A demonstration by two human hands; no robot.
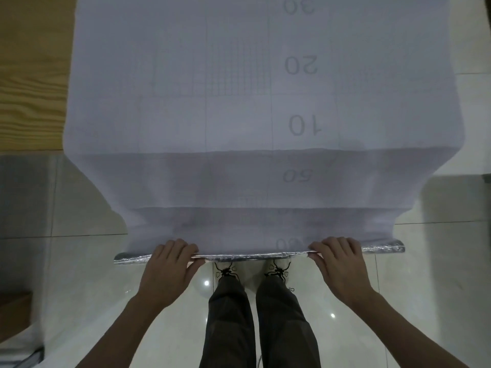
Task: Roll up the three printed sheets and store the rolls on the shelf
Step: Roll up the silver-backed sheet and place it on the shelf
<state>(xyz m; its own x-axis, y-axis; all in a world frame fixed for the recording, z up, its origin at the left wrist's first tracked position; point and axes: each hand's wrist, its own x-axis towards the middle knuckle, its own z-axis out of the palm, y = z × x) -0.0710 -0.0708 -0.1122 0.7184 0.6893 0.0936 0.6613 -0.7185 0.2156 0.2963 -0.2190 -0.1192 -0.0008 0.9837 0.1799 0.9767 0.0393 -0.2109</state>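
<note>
Sheet (239, 123) edge gripped by both hands (170, 264) (340, 261).

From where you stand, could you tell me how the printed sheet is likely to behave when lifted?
Probably floppy: the printed sheet sags in stepped folds. Likely light, since the left hand and right hand hold its edge with fingers only. The silvery strip along that edge may keep it straight.

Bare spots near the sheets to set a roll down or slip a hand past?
Free: the wood surface left of the printed sheets; floor tiles on either side of the hanging part. Crowded: the rolled edge, where left hand and right hand grip it, right above the shoes.
</note>
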